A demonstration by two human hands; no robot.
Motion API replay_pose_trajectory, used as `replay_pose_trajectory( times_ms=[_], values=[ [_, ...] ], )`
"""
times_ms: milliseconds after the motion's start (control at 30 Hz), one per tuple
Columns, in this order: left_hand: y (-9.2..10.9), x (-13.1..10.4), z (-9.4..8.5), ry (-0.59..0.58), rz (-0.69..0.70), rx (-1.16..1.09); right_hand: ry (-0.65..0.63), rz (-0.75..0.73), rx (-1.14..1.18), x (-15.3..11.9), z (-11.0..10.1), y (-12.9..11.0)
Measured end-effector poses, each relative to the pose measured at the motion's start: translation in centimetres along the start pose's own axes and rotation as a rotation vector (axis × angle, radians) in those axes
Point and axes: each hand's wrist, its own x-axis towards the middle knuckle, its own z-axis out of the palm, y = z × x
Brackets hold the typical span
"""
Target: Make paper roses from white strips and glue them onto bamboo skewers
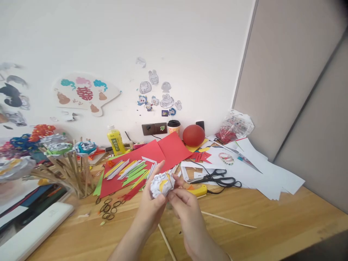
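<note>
A crumpled white and yellow paper flower (162,184) is held up over the middle of the table. My left hand (152,203) is wrapped round its left side and underside, the index finger pointing up. The fingers of my right hand (185,203) pinch the flower's lower right edge. Below my wrists a thin wooden stick (166,241) lies on the table, and a second stick (228,219) lies to the right. Behind my right hand is a yellow glue gun (199,190), partly hidden.
Black-handled scissors (223,177) lie on white paper sheets (272,174) at right. Cut paper strips (136,172) rest on red paper (108,186). Black rubber rings (107,208), a holder of wooden sticks (78,177) and a white case (38,232) are at left. A yellow bottle (116,141) and red balloon (193,135) stand behind.
</note>
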Motion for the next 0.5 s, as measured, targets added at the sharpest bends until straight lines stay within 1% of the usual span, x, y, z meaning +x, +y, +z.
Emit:
replay_pose_trajectory(
  times_ms=[67, 133, 200, 300, 433, 500],
  values=[
    [-0.1, 0.0, 0.1, 0.011, -0.006, 0.017, 0.002, 0.012, 0.0, 0.1, 0.0, 0.0],
    [-0.1, 0.1, 0.0, 0.007, -0.011, 0.018, -0.013, 0.04, 0.048, 0.2, 0.0, 0.1],
    [0.1, 0.2, -0.2, -0.008, -0.013, 0.011, -0.078, 0.09, 0.152, 0.3, 0.1, 0.1],
    [0.1, 0.5, -0.9, -0.031, -0.014, -0.028, -0.217, 0.171, 0.294, 0.3, -0.1, -0.1],
    [0.0, 0.7, -1.3, -0.081, 0.004, -0.081, -0.34, 0.236, 0.33, 0.5, -0.7, -0.6],
    [0.0, 0.7, -1.3, -0.091, 0.018, -0.082, -0.367, 0.259, 0.317, 0.5, -0.8, -0.9]
  ],
)
